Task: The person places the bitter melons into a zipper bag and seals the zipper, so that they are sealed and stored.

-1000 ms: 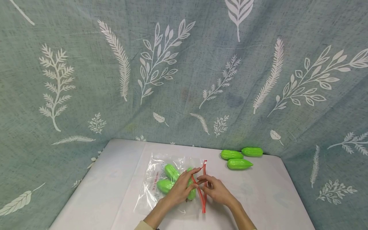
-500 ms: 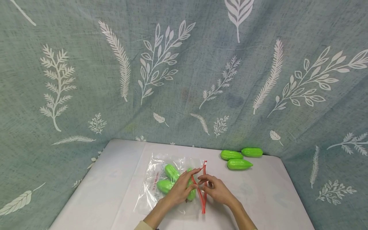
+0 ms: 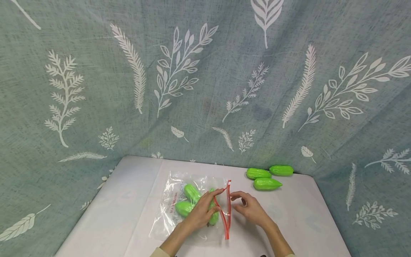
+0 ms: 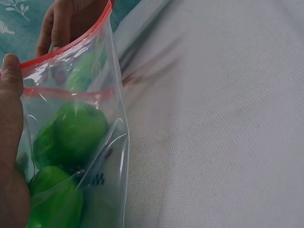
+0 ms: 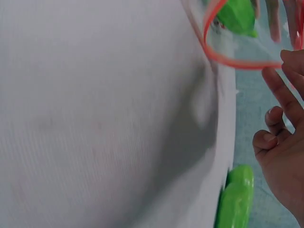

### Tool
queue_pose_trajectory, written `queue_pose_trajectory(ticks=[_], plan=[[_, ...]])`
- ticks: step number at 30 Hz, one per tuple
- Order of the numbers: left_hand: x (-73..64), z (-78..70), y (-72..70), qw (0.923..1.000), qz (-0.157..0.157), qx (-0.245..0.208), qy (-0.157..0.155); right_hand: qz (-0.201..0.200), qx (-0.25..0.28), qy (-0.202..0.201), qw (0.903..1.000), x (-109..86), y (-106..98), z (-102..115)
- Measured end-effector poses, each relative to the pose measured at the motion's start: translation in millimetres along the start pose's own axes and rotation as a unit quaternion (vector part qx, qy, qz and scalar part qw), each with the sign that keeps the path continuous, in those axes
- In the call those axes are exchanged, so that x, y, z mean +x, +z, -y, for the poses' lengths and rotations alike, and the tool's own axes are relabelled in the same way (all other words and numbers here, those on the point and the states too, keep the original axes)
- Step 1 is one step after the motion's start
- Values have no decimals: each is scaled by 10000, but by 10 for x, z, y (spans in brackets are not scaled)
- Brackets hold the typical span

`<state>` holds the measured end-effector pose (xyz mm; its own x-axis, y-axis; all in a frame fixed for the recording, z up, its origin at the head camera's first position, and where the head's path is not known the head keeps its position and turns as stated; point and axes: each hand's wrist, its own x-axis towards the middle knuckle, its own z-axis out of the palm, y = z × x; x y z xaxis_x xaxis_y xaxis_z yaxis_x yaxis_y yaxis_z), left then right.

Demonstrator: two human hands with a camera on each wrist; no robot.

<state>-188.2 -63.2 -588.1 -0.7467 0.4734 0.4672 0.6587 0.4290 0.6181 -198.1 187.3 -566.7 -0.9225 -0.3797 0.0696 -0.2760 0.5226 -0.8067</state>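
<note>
A clear zip bag [image 3: 167,221] with a red zip edge [image 3: 229,200] lies flat on the table, its mouth to the right and spread apart. Inside it are three green ridged gourds [image 3: 192,192], one partly under my left hand [image 3: 202,208]. That hand rests over the bag and pinches the near red strip, with the thumb [image 4: 11,76] on the edge in the left wrist view. My right hand [image 3: 250,208] hovers just right of the mouth, fingers loosely bent, holding nothing. In the right wrist view its fingertips are close to the red strip [image 5: 237,63]; contact is unclear.
Three more green ridged gourds [image 3: 267,184] lie together at the back right of the white table [image 3: 138,185]. A patterned blue-green cloth [image 3: 192,89] hangs behind the table and along its sides.
My right hand has let go of the right-hand red strip and moved a little to the right, away from the mouth. The left hand has stayed in place on the bag.
</note>
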Motion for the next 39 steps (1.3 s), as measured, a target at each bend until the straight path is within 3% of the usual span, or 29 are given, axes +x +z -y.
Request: queue_pose_trajectory(ticks=[14,26,34,39], plan=[[-12,12,3,9999,-85,-3,113,-891,-309,606,9937,-29,-520,-317],[-20,20,11,9999,3,-101,-63,-1313,-983,2,9865,-31,-783,-570],[-19,23,16,9999,30,-134,-105,-1453,-1787,190,9729,-6,-956,-650],[-22,24,14,9998,21,-151,-122,-1415,-2001,480,9683,26,-1005,-702]])
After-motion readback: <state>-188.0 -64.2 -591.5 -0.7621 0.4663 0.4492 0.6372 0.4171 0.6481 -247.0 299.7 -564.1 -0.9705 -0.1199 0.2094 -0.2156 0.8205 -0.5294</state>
